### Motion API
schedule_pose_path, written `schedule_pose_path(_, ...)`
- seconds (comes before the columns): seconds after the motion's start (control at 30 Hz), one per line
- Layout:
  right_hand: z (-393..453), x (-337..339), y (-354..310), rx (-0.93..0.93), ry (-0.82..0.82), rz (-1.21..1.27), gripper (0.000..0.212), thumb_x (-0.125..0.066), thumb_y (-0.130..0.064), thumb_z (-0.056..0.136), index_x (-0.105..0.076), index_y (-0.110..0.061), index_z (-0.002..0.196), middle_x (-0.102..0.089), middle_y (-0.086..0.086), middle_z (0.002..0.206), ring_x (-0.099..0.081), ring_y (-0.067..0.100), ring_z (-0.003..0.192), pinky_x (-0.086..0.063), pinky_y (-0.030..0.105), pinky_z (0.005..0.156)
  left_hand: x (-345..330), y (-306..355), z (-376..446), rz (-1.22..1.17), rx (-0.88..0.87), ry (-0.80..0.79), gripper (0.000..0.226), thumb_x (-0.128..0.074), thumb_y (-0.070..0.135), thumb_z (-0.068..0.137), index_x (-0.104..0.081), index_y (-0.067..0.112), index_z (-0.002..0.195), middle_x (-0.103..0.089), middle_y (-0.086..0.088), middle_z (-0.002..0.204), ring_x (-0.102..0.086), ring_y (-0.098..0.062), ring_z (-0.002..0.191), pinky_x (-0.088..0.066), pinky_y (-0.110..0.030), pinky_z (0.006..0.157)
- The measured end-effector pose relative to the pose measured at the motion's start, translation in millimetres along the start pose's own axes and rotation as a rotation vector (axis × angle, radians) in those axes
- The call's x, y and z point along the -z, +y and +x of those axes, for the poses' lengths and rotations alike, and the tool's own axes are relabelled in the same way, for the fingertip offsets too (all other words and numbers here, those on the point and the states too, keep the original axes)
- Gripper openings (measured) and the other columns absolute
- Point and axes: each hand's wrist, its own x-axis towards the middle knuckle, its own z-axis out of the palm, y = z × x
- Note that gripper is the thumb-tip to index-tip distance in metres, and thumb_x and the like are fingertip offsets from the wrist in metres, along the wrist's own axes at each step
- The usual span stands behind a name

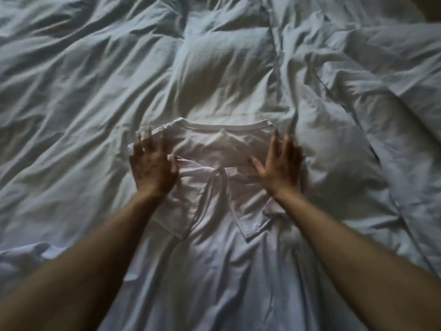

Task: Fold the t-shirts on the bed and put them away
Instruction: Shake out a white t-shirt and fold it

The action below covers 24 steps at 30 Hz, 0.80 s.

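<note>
A white t-shirt [214,149] lies on the bed, collar away from me, both sleeves folded inward across its body. Its lower part runs toward me between my forearms. My left hand [150,163] lies with spread, straight fingers on the shirt's left shoulder edge. My right hand [281,163] is at the right shoulder edge, fingers straight and spread, palm turned inward; both hands look blurred. Neither hand grips any cloth.
A rumpled pale duvet [95,80] covers the whole bed around the shirt, with thick folds at the back and right. A bunch of white cloth [21,256] lies at the near left edge.
</note>
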Motion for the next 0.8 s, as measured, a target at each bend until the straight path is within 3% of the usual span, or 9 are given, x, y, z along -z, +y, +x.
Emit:
schedule_pose_path(0.07,21,17,19,-0.101,-0.195,-0.132,0.107,-0.065,-0.06,0.081,-0.007,-0.011,0.157,-0.022,0.024,0.156,-0.027,0.04,0.14,-0.019,0.052,0.114,8,-16,13,0.072,0.128,-0.153,0.077,-0.066,0.038,0.085,-0.033,0.015,0.151,-0.031,-0.019,0.154,-0.026,-0.041,0.142,-0.025,-0.053,0.111)
schedule_pose_path(0.13,27,26,28,-0.118,-0.335,-0.223,0.108,-0.068,-0.061,0.078,-0.013,-0.009,0.154,-0.035,0.022,0.148,-0.035,0.038,0.134,-0.026,0.051,0.108,14,-25,22,0.091,0.175,-0.251,0.071,-0.071,0.042,0.081,-0.045,0.013,0.14,-0.048,-0.022,0.138,-0.043,-0.043,0.127,-0.036,-0.051,0.102)
schedule_pose_path(0.27,28,34,37,-0.062,-0.466,-0.031,0.061,-0.071,-0.047,0.084,-0.047,-0.007,0.122,-0.06,0.021,0.126,-0.056,0.037,0.118,-0.041,0.041,0.089,33,-21,42,-0.115,0.152,-0.376,0.043,-0.077,0.028,0.077,-0.066,0.013,0.116,-0.066,-0.024,0.11,-0.062,-0.039,0.102,-0.044,-0.038,0.076)
schedule_pose_path(0.33,33,46,35,-0.029,-0.508,0.104,0.042,-0.072,-0.038,0.086,-0.061,-0.009,0.113,-0.067,0.02,0.116,-0.062,0.035,0.109,-0.04,0.032,0.074,49,-14,50,-0.247,0.13,-0.44,0.029,-0.075,0.02,0.08,-0.072,0.01,0.107,-0.07,-0.023,0.101,-0.065,-0.036,0.094,-0.044,-0.035,0.07)
schedule_pose_path(0.4,38,63,32,-0.016,-0.494,0.21,0.031,-0.072,-0.032,0.087,-0.071,-0.012,0.11,-0.071,0.017,0.111,-0.065,0.032,0.105,-0.038,0.029,0.071,67,-12,56,-0.378,0.151,-0.451,0.03,-0.077,0.024,0.078,-0.074,0.013,0.106,-0.072,-0.018,0.097,-0.066,-0.031,0.091,-0.047,-0.036,0.073)
schedule_pose_path(0.5,50,97,28,-0.011,-0.391,0.286,0.03,-0.071,-0.03,0.088,-0.073,-0.012,0.113,-0.071,0.016,0.113,-0.064,0.031,0.108,-0.037,0.028,0.073,98,-9,61,-0.578,0.222,-0.37,0.051,-0.078,0.037,0.067,-0.071,0.016,0.113,-0.071,-0.009,0.102,-0.066,-0.027,0.096,-0.05,-0.038,0.085)
schedule_pose_path(0.63,56,139,22,-0.02,-0.239,0.36,0.026,-0.068,-0.03,0.092,-0.073,-0.01,0.108,-0.07,0.012,0.098,-0.063,0.025,0.098,-0.032,0.026,0.069,136,-1,69,-0.613,0.167,-0.234,0.034,-0.075,0.036,0.075,-0.071,0.019,0.104,-0.072,-0.008,0.101,-0.065,-0.026,0.096,-0.05,-0.04,0.084)
schedule_pose_path(0.73,48,155,21,-0.02,-0.248,0.467,0.01,-0.068,-0.026,0.091,-0.07,-0.021,0.083,-0.059,-0.005,0.071,-0.054,0.012,0.08,-0.034,0.025,0.058,156,2,61,-0.609,0.126,-0.203,0.027,-0.074,0.024,0.083,-0.07,0.014,0.109,-0.07,-0.006,0.107,-0.062,-0.023,0.102,-0.048,-0.037,0.088)
schedule_pose_path(0.8,42,156,23,-0.041,-0.247,0.582,0.018,-0.069,-0.023,0.09,-0.067,-0.017,0.074,-0.056,-0.008,0.069,-0.051,0.007,0.075,-0.037,0.024,0.059,163,1,53,-0.584,0.083,-0.211,0.028,-0.073,0.022,0.084,-0.069,0.015,0.11,-0.069,-0.007,0.106,-0.063,-0.025,0.102,-0.047,-0.035,0.084)
